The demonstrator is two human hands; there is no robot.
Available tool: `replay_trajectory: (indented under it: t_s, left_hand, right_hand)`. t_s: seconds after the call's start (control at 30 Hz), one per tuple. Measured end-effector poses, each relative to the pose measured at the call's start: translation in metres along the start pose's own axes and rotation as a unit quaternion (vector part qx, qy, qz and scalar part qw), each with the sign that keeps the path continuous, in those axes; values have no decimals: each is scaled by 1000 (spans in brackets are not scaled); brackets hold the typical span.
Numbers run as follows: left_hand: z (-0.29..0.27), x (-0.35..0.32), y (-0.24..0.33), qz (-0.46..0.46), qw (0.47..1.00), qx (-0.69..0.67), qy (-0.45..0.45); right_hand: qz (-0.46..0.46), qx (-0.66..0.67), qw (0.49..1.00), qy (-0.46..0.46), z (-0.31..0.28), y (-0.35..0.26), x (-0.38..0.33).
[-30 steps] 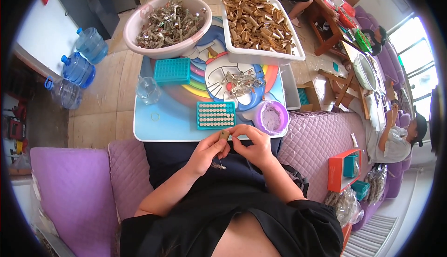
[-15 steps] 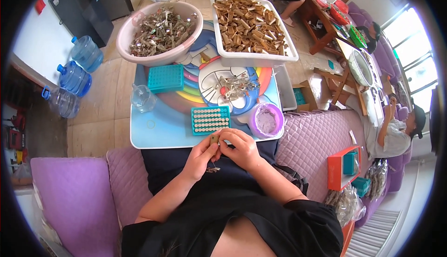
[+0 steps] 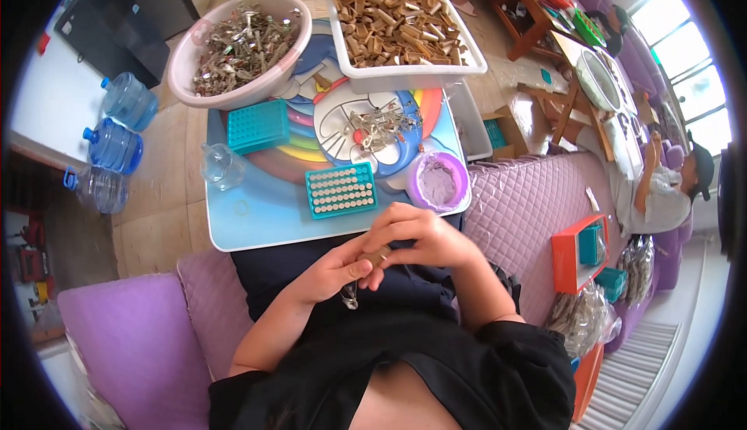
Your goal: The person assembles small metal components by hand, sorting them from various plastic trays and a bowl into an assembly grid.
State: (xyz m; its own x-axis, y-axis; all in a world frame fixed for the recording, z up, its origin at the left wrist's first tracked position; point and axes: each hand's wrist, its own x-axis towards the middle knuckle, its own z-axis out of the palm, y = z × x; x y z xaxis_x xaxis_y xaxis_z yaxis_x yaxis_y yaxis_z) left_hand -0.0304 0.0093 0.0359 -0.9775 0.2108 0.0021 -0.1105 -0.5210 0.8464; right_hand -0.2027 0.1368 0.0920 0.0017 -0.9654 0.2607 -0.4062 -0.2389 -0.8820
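Close in front of my body, beyond the lap, my two hands are together. My left hand (image 3: 339, 271) is closed on a small brown tube-like piece (image 3: 378, 256), held tilted between thumb and fingers. My right hand (image 3: 416, 235) reaches over from the right, its fingers bent around the piece's far end; the fingertips are partly hidden. Below my left hand dangles a thin wire-like metal bit (image 3: 350, 299). Just beyond the hands stands a teal rack (image 3: 341, 210) with rows of pale round-topped pieces. Right of it is a purple tub (image 3: 461, 184) with pale lilac contents.
On the cartoon-printed table (image 3: 268, 226) lie a pile of metal pieces (image 3: 383, 128), another teal rack (image 3: 257, 126) and a clear jug (image 3: 223, 167). Behind are a pink basin (image 3: 177, 80) of metal bits and a white tray (image 3: 420, 80) of brown pieces. A person (image 3: 661, 189) sits at right.
Both hands have come slightly nearer my body, and the brown piece has gone from upright to tilted. My right hand is now arched over it. The whole view has shifted a little.
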Motion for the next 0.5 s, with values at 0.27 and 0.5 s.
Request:
replay_trajectory:
  t_s: [0.27,0.5]
  left_hand:
    - [-13,2,-11,9,993,-64,98]
    - [-22,-8,-22,-24,986,-75,150]
  right_hand:
    - [35,339,749,569,-121,126,-108]
    - [361,322,580,656,-134,269,-169]
